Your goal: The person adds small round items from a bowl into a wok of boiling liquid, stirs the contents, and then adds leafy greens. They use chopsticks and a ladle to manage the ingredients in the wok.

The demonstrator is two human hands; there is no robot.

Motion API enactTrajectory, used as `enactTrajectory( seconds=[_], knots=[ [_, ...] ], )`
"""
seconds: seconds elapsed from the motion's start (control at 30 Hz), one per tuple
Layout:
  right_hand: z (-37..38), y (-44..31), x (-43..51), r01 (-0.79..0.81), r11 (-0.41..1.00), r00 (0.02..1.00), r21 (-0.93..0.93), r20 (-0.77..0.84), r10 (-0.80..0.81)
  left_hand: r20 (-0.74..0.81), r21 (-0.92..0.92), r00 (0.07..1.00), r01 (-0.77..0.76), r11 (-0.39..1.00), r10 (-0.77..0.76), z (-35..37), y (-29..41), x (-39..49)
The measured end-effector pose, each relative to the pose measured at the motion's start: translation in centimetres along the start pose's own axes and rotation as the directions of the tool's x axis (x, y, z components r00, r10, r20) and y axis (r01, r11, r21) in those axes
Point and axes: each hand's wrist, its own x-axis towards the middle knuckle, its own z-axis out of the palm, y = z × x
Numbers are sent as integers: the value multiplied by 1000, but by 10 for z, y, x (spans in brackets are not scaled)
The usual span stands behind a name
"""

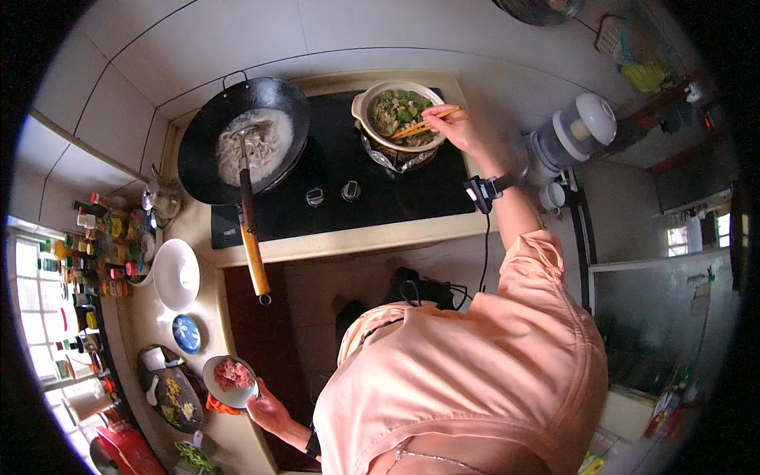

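Note:
My right hand (446, 126) grips a pair of wooden chopsticks (423, 125), their tips down in a clay pot (358, 107) on the right burner. Green vegetables and bits of other food (399, 107) fill the pot. Low on the left, my left hand (270, 407) holds the rim of a bowl (242, 399) of raw minced meat (232, 375) at the counter's edge. A black wok (199, 148) stands on the left burner with whitish, bubbling food in it. A wooden-handled spatula or ladle (254, 255) rests in the wok, its handle pointing towards me.
On the left counter are a white bowl (176, 273), a blue patterned dish (187, 333), a dark cutting board (193, 389) with chopped ingredients and green vegetables (193, 456). Seasoning bottles (116, 228) line the window side. Foil (395, 159) wraps the right burner. A clear dispenser (564, 139) stands right.

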Motion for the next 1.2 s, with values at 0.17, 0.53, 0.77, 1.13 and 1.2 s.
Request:
enactTrajectory(
  seconds=[0.17, 0.53, 0.77, 1.13, 1.2],
  knots=[
    [-16, 0, 8, 105, 988, 983, 112, 136, -120, -84, -13, 996, -14, 1000, 13, 4, -52, -45],
    [-7, -5, -23, 519, 803, 837, -293, 365, -407, -113, -186, 994, -20, 982, -1, 36, -121, -118],
    [-56, -19, 5, 285, 952, 923, -112, 302, -240, -87, -159, 995, -58, 986, 44, 31, -122, -136],
    [-22, 14, 137, 377, 908, 914, -184, 232, -332, -112, -145, 989, -116, 983, 100, 34, -133, -151],
    [-15, 25, 148, 316, 937, 926, -148, 266, -270, -170, -152, 982, -113, 982, 86, 35, -133, -156]
  ],
)
